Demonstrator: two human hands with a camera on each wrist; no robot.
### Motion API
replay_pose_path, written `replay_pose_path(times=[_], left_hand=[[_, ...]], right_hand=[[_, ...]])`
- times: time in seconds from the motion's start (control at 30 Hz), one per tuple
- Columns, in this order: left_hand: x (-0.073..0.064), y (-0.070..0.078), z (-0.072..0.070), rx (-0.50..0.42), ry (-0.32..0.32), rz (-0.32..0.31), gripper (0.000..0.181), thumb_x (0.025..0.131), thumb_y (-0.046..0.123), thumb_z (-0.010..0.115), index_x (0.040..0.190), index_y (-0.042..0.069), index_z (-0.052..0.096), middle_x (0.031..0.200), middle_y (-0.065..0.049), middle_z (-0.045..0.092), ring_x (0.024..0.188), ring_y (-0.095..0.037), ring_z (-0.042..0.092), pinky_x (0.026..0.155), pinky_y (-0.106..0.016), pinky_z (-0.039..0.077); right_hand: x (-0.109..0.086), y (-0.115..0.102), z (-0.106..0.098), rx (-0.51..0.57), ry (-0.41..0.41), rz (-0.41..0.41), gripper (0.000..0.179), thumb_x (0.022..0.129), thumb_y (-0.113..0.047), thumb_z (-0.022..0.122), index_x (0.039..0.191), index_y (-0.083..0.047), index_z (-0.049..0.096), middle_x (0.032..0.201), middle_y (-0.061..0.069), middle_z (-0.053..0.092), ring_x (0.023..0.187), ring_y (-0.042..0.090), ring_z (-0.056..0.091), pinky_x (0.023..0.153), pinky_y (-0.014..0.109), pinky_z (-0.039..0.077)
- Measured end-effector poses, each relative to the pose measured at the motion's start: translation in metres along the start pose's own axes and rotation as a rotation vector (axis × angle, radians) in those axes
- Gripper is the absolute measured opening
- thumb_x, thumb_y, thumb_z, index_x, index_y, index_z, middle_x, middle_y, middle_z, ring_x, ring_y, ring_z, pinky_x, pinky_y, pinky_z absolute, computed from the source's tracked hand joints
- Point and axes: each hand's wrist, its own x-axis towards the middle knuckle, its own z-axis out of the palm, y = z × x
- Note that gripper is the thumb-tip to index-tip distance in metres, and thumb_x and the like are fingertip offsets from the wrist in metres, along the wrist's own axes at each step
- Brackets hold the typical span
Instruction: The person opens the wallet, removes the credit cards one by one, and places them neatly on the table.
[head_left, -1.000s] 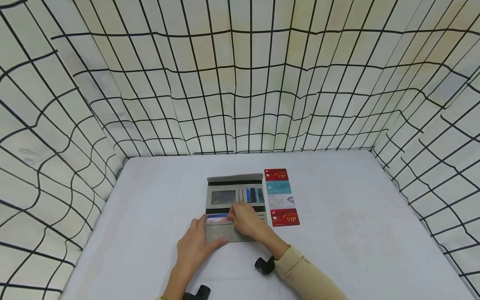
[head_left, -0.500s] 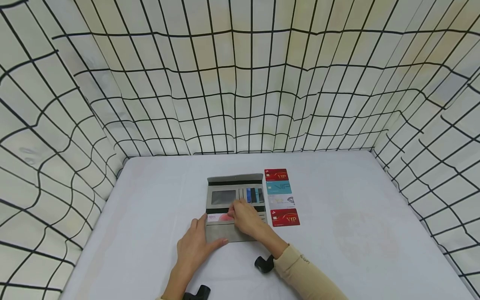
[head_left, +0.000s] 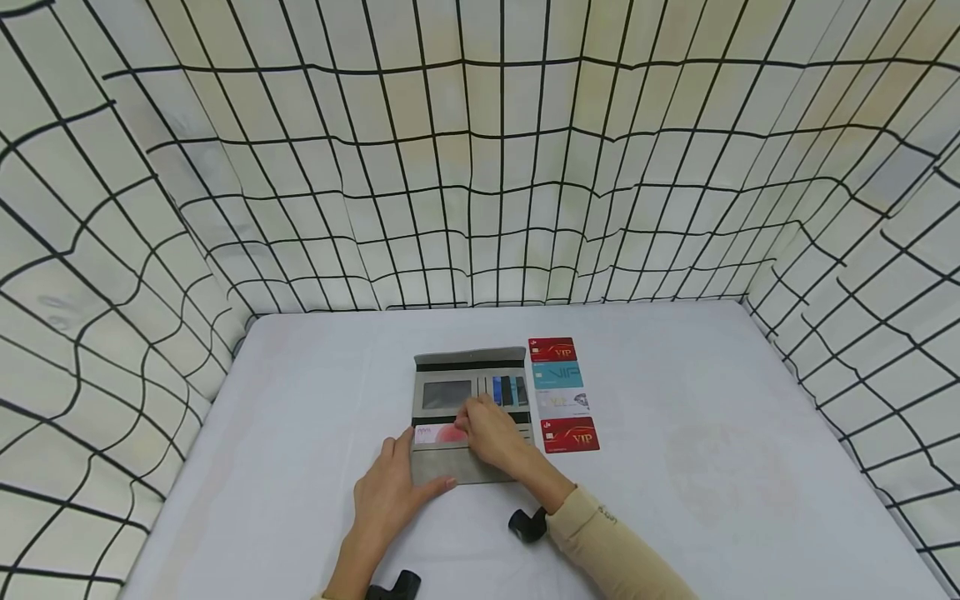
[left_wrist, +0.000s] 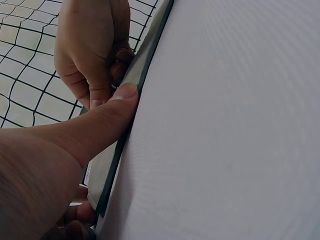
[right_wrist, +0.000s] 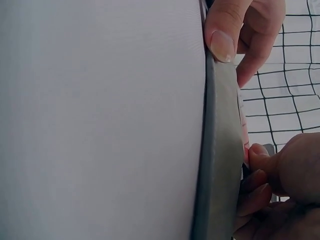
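A grey wallet (head_left: 446, 467) lies unfolded on the white table, with a dark window pocket (head_left: 447, 395) and several blue and dark cards (head_left: 510, 391) in its upper half. From its lower half shows a white-and-pink card (head_left: 433, 434), pinched at its right part by my right hand (head_left: 495, 437). Curled right fingers hide that end of the card. My left hand (head_left: 386, 492) spans the wallet's lower left corner, fingers along the left edge and thumb extended across the near edge. In the left wrist view the left thumb (left_wrist: 107, 112) rests on the wallet's edge.
Right of the wallet several cards lie in a column: a red VIP card (head_left: 552, 349), a teal one (head_left: 558, 374), a silver one (head_left: 563, 403) and another red one (head_left: 571, 435). Black wrist cameras (head_left: 528, 526) sit at both wrists. Black netting (head_left: 502, 192) surrounds the table.
The white-and-pink card has come up in the lower pocket and now covers the blue strip seen there before. Both hands have stayed nearly in place.
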Motion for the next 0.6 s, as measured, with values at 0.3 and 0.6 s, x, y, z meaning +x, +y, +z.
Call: replay_pose_path(times=[0.3,0.6], left_hand=[[0.0001,-0.0004,-0.0008,0.005,0.004,-0.001,0.107,0.066,0.064,0.084,0.145,0.001,0.047,0.106,-0.012,0.057,0.076,-0.021,0.058,0.053,-0.034,0.042],[0.0002,0.0007,-0.0007,-0.002,-0.010,-0.003,0.106,0.067,0.063,0.084,0.145,0.001,0.047,0.106,-0.012,0.057,0.077,-0.021,0.057,0.054,-0.034,0.043]], right_hand=[[0.0012,0.0031,-0.0053,-0.004,-0.086,-0.024,0.016,0.098,-0.028,0.066,0.103,-0.012,0.065,0.108,0.005,0.057,0.087,0.014,0.051,0.078,0.026,0.049],[0.0004,0.0013,-0.0065,-0.007,-0.101,-0.010,0.018,0.101,-0.027,0.060,0.107,-0.010,0.062,0.112,0.007,0.052,0.083,0.014,0.054,0.078,0.026,0.051]])
